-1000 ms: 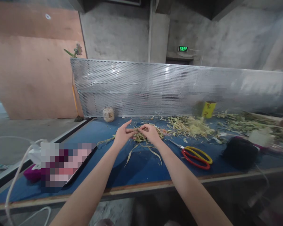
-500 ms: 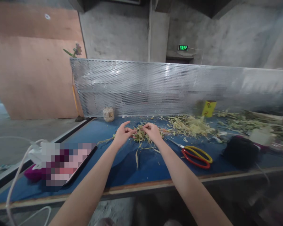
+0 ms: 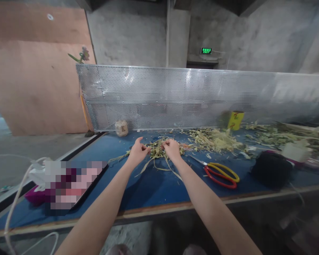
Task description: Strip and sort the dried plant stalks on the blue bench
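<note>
Left hand (image 3: 138, 152): beside plant strands (image 3: 156, 152), grip unclear
Right hand (image 3: 172, 149): pinching strands, seemingly to steady them
Scissors (image 3: 209, 166): handles nearward, likely for easy reach

The plant strips (image 3: 157, 153) are yellow-green, tabletop (image 3: 154, 189) blue, scissor handles (image 3: 224, 166) red and yellow.

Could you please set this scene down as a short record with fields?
Left hand: at the left side of a loose tangle of plant strips; its grip cannot be told
Right hand: at the right side of the tangle, fingertips drawn together; whether they pinch a strip is unclear
Surface: blue tabletop
Tool: scissors, lying right of the tangle, one handle loop yellow, one red
Behind: perforated metal screen
Far right: yellow container beyond a shredded pile
</note>
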Demonstrator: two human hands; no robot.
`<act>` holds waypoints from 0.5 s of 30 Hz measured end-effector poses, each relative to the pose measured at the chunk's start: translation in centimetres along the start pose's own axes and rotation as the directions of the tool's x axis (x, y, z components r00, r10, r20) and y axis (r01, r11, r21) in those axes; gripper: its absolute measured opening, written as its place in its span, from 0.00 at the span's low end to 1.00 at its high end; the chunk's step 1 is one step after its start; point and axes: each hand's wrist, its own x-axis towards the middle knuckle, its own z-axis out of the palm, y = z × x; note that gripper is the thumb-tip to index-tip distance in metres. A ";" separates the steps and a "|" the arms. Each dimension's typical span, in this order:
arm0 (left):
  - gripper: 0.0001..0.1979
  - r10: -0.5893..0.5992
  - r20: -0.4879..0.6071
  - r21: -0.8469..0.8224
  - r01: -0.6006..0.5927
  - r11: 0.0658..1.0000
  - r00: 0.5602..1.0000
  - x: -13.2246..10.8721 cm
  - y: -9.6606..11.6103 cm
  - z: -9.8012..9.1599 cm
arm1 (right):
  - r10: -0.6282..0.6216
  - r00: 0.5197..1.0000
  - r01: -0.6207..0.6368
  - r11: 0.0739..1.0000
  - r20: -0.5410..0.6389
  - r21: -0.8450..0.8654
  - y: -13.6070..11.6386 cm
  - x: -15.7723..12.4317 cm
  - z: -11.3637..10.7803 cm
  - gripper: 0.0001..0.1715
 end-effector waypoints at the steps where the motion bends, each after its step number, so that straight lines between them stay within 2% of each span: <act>1: 0.34 0.004 -0.006 0.010 -0.004 1.000 1.000 0.0 0.0 0.1 | 0.000 1.000 0.000 1.000 -0.005 -0.001 0.0 0.0 0.1 0.09; 5: 0.32 0.012 -0.022 0.039 -0.011 0.999 1.000 0.0 0.2 0.4 | 0.010 0.999 -0.010 1.000 -0.031 -0.010 0.0 -0.1 0.5 0.08; 7: 0.30 0.012 -0.031 0.052 -0.010 0.999 0.999 0.0 0.2 0.1 | 0.017 0.999 -0.018 1.000 -0.046 -0.019 0.2 0.2 0.0 0.08; 12: 0.29 -0.008 -0.132 0.072 0.017 0.997 0.991 0.3 -0.7 -1.9 | 0.050 0.992 -0.054 0.998 -0.119 -0.032 1.8 1.8 -4.0 0.12; 15: 0.28 0.003 -0.131 0.052 0.003 0.999 0.991 0.6 -1.1 -2.0 | 0.023 0.998 -0.025 0.999 -0.056 -0.034 1.9 2.0 -5.0 0.10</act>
